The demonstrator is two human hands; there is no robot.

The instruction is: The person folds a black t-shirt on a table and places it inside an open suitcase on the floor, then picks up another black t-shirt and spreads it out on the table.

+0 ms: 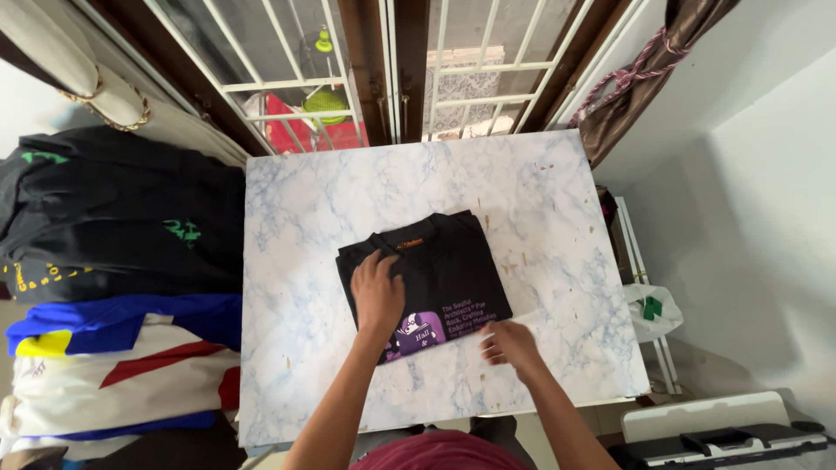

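Left hand (378, 292) lay flat, fingers spread, pressing on folded black shirt (424, 280), gripping nothing. Right hand (509, 342) rested open at shirt's lower right corner, fingertips touching the edge, holding nothing. Shirt sat mid-table (296, 218), print facing up. Clothes pile (113, 261) lay left of table.

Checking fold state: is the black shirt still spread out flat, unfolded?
No, the black shirt lies folded into a compact rectangle on the marble table, with the left hand pressing on it.
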